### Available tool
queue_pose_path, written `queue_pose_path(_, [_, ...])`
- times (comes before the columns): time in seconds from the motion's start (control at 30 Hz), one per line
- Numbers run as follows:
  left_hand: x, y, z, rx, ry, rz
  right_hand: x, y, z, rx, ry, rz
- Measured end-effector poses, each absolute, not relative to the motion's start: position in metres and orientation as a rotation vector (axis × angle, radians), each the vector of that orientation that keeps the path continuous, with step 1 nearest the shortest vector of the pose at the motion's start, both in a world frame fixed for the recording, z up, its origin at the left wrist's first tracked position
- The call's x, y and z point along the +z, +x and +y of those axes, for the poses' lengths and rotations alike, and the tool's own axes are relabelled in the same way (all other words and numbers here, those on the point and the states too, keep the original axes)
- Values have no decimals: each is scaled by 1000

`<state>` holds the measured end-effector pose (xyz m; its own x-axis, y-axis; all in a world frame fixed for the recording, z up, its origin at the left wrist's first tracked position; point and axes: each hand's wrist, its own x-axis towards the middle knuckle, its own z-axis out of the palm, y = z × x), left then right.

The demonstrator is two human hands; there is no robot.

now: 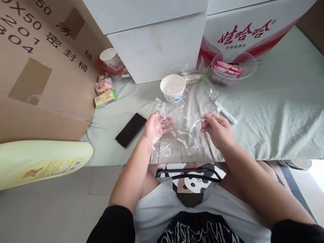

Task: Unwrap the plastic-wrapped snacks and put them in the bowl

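One crinkled, clear plastic film [186,133] spread over pale green cloth [278,125]

At the far left, one pale green plastic bottle [45,155] lies on its side, its rounded end pointing right, below one large brown cardboard box [73,111]. Beside the box sits a small cluster of wrapped snacks, the nearest being one yellow-and-green packet [105,99]. Next comes one black rectangular phone [131,130], slanting from lower left to upper right.

The left hand [159,126] is open at the film's left side, palm up, its spread fingers pointing right. The film lies between the hands; its long axis seems to run from the cloth's near edge away toward the boxes, though its transparent outline is hard to trace. One white paper bowl [174,84] with blue print stands upright at the far part of it, mouth up.

The right hand [217,130] has thumb and fingers pinched together on the film's right side. Just beyond is one slim white tool [227,114], metal tip pointing up-left. Farther back, one round clear plastic bowl [249,72] holds two pink packets [229,70] on top.
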<state>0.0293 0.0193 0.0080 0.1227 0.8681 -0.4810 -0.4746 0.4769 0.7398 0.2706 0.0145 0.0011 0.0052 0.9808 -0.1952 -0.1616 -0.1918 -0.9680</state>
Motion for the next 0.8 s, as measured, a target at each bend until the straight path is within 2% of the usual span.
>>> queue_pose_path(0.3, [0,33,24,1077,804,1353,-12,288,29,1270,-1348,-923])
queue_pose_path(0.43, [0,30,24,1064,887,1301,-14,293,35,1326,-1305,-1052])
queue_pose_path(0.7, [-2,23,31,1378,754,1493,-7,296,34,1102,-1337,-1063])
queue_pose_path(0.8, [-2,19,33,1374,674,1482,-5,298,33,1129,-1331,-1108])
